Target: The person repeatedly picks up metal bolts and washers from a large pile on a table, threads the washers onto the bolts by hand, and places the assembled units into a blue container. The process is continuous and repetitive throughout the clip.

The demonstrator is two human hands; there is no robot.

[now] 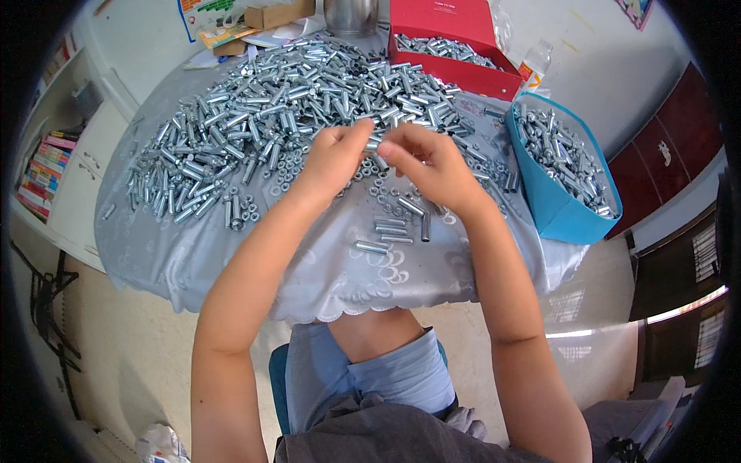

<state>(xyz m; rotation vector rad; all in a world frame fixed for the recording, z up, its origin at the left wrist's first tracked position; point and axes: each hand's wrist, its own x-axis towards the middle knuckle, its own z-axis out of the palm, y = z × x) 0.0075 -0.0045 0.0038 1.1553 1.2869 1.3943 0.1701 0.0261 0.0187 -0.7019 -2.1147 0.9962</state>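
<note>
A small silver bolt (376,144) sits pinched between the two hands just above the table's middle, at the near edge of the big heap. The left hand (337,154) curls in from the left, fingertips closed on one end of the bolt; the right hand (427,163) meets it from the right, thumb and forefinger gripping the other end, wrist bent down. The bolt looks short, shiny and cylindrical; finer detail is too small to tell. Below the hands lie loose nuts (384,191) and a few finished bolts (392,229) on a grey tablecloth (324,270). A heap of bolts (293,92) spreads behind; a blue bin (552,204) and a red box (463,73) hold more.
</note>
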